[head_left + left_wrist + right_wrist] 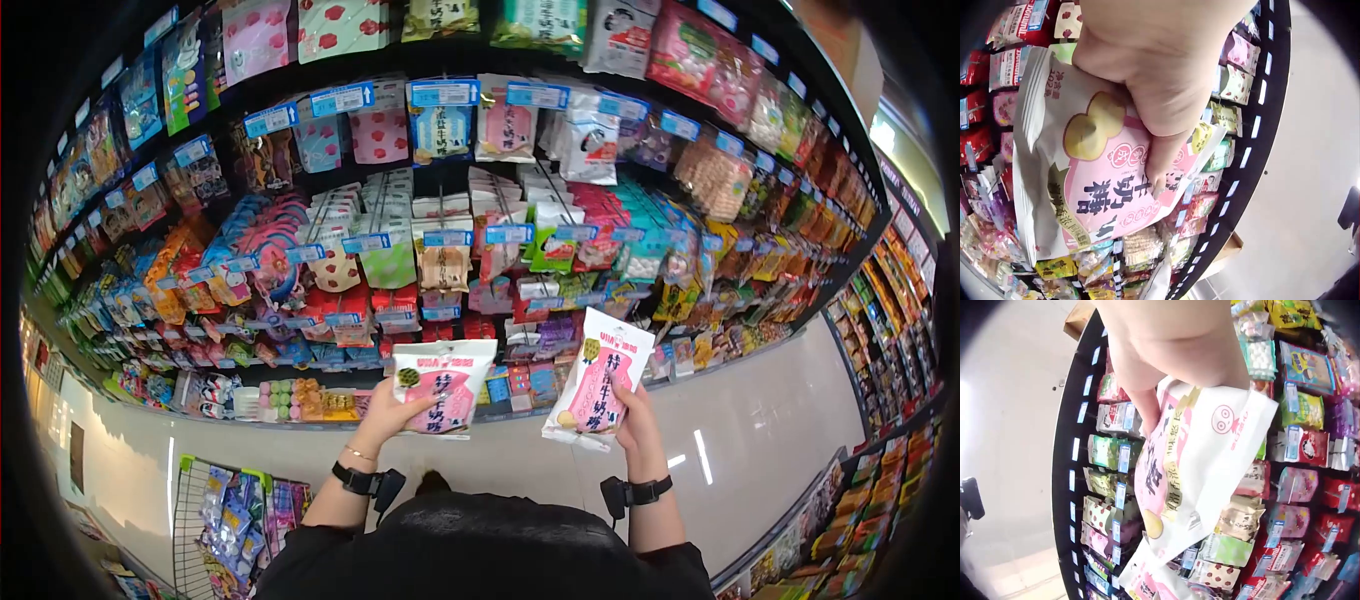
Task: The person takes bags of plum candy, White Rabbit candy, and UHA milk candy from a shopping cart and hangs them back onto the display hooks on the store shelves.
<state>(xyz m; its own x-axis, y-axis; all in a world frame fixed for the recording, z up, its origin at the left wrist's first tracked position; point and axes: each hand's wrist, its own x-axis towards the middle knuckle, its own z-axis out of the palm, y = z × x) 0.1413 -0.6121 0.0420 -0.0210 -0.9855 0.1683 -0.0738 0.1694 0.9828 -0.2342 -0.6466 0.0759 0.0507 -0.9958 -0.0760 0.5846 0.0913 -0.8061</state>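
Note:
My left hand [378, 418] grips a white and pink bag of milk candy [455, 372] by its side edge, with the thumb laid across the printed front. In the left wrist view that candy bag [1047, 181] shows a yellow picture and dark lettering. A matching bag of milk candy [598, 375] is held in my right hand [638, 420], upright and slightly tilted, thumb on its front. The right wrist view shows this bag [1222, 462] from the side, its white edge facing the camera. Both bags are up in front of the shelves, apart from each other in the head view.
Ahead stands a curved-looking black rack of hanging candy bags [388, 240] with blue price tags [443, 93]. A shopping cart [265, 480] with several bags is at the lower left. Another stocked shelf [870, 510] lies at the lower right, across the shiny floor [720, 460].

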